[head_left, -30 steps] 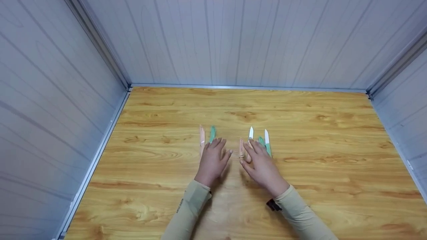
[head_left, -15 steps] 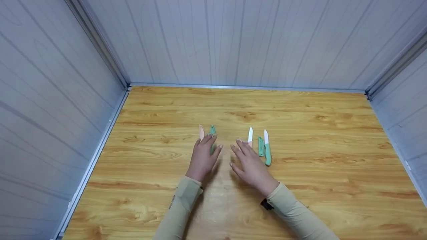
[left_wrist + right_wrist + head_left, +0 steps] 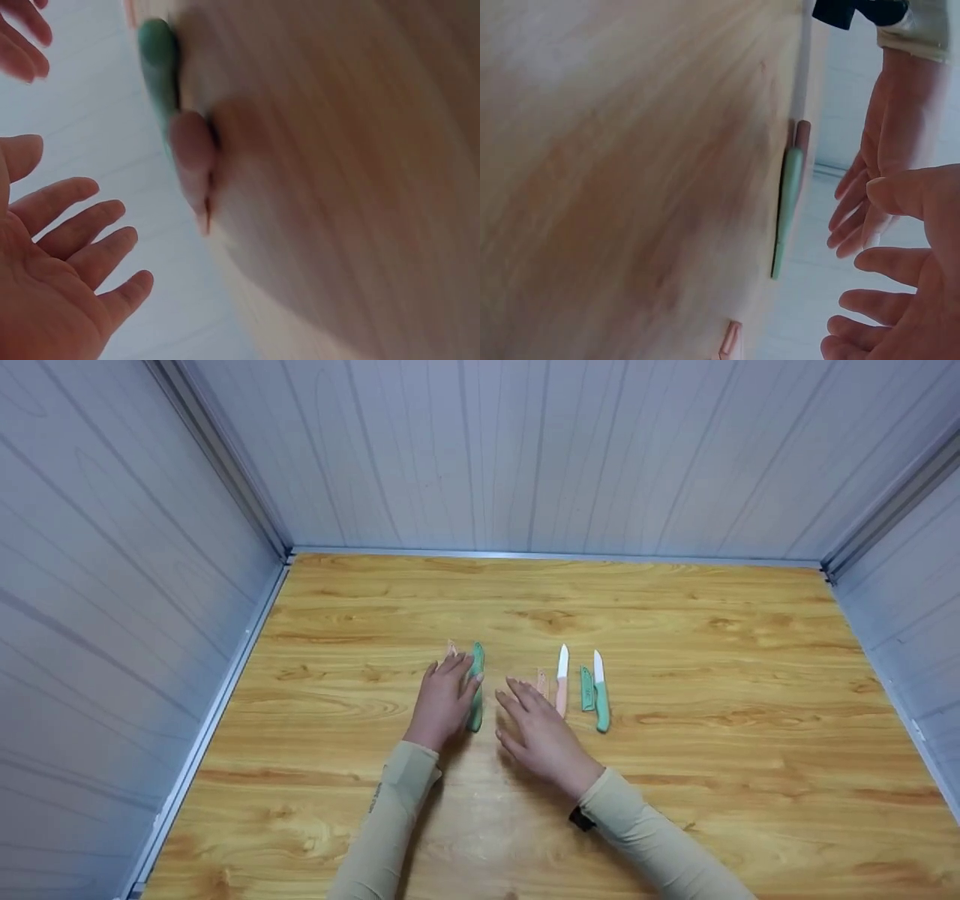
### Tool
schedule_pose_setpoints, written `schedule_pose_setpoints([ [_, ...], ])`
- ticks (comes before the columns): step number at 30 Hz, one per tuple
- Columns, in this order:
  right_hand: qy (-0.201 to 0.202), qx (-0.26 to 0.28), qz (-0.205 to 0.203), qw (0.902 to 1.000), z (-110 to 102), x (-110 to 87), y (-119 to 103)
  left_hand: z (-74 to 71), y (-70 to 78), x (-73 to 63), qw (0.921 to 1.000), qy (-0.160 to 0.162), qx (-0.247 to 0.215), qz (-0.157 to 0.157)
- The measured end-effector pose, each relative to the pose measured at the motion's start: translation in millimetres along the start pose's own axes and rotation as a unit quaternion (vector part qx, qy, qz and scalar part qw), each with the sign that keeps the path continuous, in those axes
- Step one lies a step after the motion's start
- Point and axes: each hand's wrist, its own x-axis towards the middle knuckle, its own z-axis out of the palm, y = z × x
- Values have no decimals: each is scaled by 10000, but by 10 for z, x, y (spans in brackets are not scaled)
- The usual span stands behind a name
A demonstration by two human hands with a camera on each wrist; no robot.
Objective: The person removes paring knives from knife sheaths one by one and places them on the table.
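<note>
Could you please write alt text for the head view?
A person's left hand and right hand hover open above a table, the left near a sheathed green knife and a mostly hidden pink item. Farther right, a pink knife and green knife lie unsheathed beside matching sheaths.

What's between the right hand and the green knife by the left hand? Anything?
Nothing I can see, just tabletop between the right hand and the green knife. The left hand overlaps the knife's other side in the head view.
</note>
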Motion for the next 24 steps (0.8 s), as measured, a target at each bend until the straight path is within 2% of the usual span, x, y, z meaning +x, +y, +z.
schedule_pose_setpoints([
  [7, -36, -504, -459, 9977, 95, 36, -16, -15, -67, 67, 9983, -215, 511, 150],
  [11, -199, -635, -545, 9963, 118, 58, -43, -30, -76, 106, 9977, -377, 540, 129],
  [24, -615, -587, -641, 9943, 187, 155, -118, -73, -73, 232, 9902, -957, 1009, 119],
])
